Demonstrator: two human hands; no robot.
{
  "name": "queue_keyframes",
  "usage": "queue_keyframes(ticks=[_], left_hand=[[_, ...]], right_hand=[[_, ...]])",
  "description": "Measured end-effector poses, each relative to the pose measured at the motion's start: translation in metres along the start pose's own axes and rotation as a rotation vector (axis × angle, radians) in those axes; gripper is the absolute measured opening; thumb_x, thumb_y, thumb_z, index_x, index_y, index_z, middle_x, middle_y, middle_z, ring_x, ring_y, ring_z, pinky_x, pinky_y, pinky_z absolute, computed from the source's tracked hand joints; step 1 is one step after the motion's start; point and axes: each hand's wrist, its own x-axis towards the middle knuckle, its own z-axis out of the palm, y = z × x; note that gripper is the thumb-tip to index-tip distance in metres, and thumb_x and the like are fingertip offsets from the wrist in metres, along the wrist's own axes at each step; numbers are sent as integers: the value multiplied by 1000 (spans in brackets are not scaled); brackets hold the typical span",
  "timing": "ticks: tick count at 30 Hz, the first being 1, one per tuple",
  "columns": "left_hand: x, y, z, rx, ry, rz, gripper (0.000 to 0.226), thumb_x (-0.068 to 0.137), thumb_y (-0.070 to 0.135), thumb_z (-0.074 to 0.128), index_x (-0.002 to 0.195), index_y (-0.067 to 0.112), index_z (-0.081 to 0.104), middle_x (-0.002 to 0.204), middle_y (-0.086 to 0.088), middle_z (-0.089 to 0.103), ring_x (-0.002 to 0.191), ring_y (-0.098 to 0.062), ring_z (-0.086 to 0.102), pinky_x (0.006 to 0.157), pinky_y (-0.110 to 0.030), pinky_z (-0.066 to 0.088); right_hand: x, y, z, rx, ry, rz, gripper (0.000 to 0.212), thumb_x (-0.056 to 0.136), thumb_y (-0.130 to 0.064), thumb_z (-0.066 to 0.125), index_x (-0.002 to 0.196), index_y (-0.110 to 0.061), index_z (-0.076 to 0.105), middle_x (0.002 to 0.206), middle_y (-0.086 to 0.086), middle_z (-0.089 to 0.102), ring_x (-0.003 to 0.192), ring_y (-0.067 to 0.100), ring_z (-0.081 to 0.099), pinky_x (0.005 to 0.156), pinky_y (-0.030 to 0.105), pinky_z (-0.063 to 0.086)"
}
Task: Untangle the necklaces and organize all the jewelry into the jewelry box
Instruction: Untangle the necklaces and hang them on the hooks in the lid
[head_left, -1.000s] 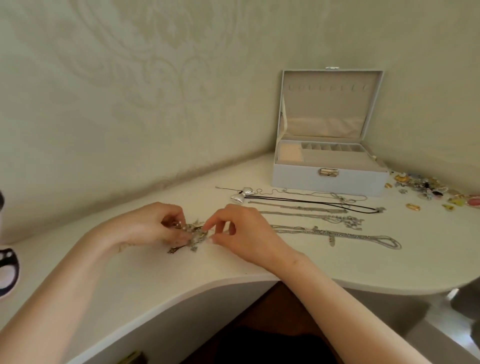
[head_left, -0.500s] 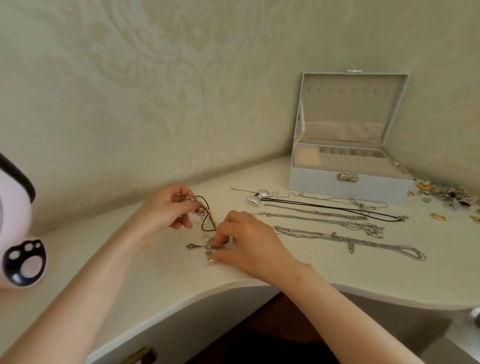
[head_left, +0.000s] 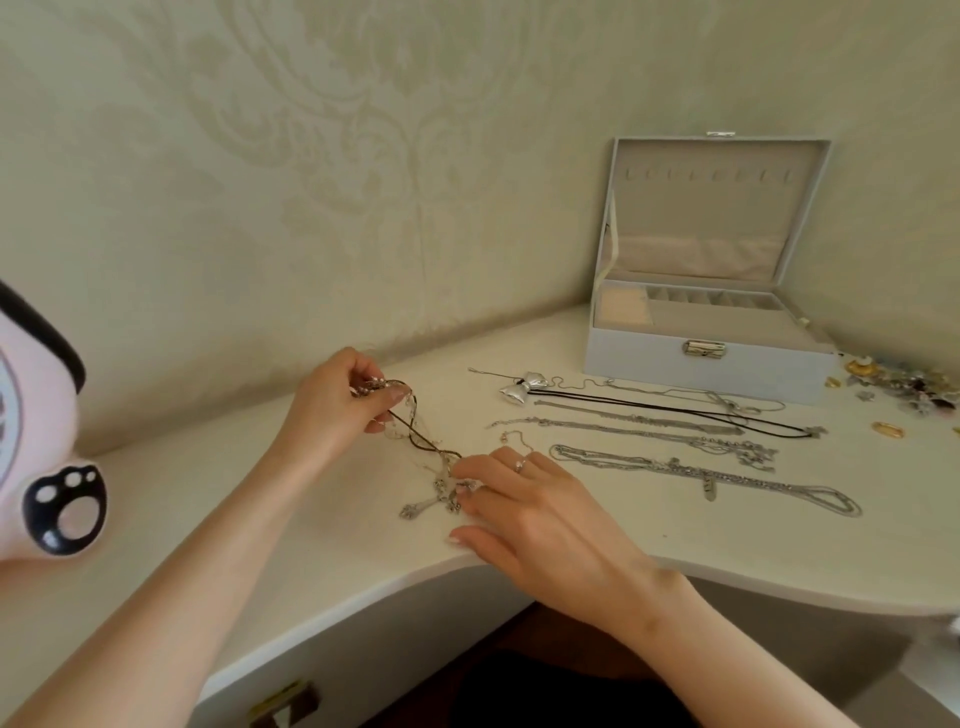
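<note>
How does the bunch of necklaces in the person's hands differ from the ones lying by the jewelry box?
The tangled bunch is twisted together, a brown cord wound with silver chains; the laid-out necklaces lie separate in rough rows. The tangled bunch is partly lifted by the left hand and pressed down by the right hand; the laid-out necklaces lie flat, untouched. Both are outside the open jewelry box.

The person's arms are bare all the way up from the left hand and the right hand. The right hand wears a small shiny ring on one finger, and the nails look neat and a little long. Low down near the lap, some dark clothes show.
</note>
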Motion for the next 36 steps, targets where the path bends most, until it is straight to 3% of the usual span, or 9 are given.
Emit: queue_keyframes(ticks=[3,7,10,14,18,20,26,30,36], left_hand=[[-3,2,2,-84,-17,-35,21,82,10,70,78,10,49,77,-8,56,47,-2,60,55,-18,56],[-6,1,4,-80,-39,-46,24,80,12,71,75,11,48,86,-16,67,70,-22,68,81,-43,56],[-6,-1,6,-35,-22,-35,21,80,20,73,76,11,55,86,-10,70,84,-28,66,88,-40,49],[-5,-2,9,-57,21,-43,15,87,20,65,80,9,58,86,10,68,86,-12,64,81,-19,47],[4,-11,5,-95,102,-104,19,91,22,56,74,16,55,97,-10,69,97,-29,65,98,-45,46],[4,-13,4,-106,89,-116,20,91,27,56,75,16,56,95,-12,67,102,-33,63,99,-45,45],[4,-15,2,-119,71,-133,57,69,61,57,89,8,58,88,-5,60,88,-24,61,97,-47,45],[5,-16,7,-155,43,-136,47,79,58,52,81,12,59,82,-5,60,83,-20,58,99,-49,45],[9,-15,4,-147,102,-169,47,72,65,45,75,21,62,90,2,65,102,-22,61,101,-42,44]], right_hand=[[-1,4,-2,85,-61,-4,35,94,-41,42,93,-14,63,112,-2,63,92,19,60,77,34,48],[-3,2,-7,140,-70,22,40,91,-50,45,110,-18,60,99,-6,60,79,14,56,72,25,45],[-8,3,-3,167,-80,13,54,83,-58,52,121,-20,60,103,-6,58,77,16,57,69,26,49],[-18,2,2,265,44,-12,25,86,-34,60,103,-17,68,94,-5,59,77,17,60,66,31,52],[-22,-2,0,461,177,90,8,86,-17,61,84,-15,69,84,-7,62,78,10,64,66,26,51],[-20,0,-8,615,217,258,2,82,-13,70,79,-13,70,78,-10,66,77,2,63,70,18,50],[-18,16,-32,881,222,581,12,84,-3,65,76,-10,61,67,2,68,63,10,62,64,21,47],[-20,27,-40,1033,347,691,22,90,-3,56,69,-6,49,53,6,53,47,14,45,48,19,38],[-29,47,-52,1053,396,780,26,90,-6,57,68,-4,45,47,-5,43,41,9,26,42,13,23]])
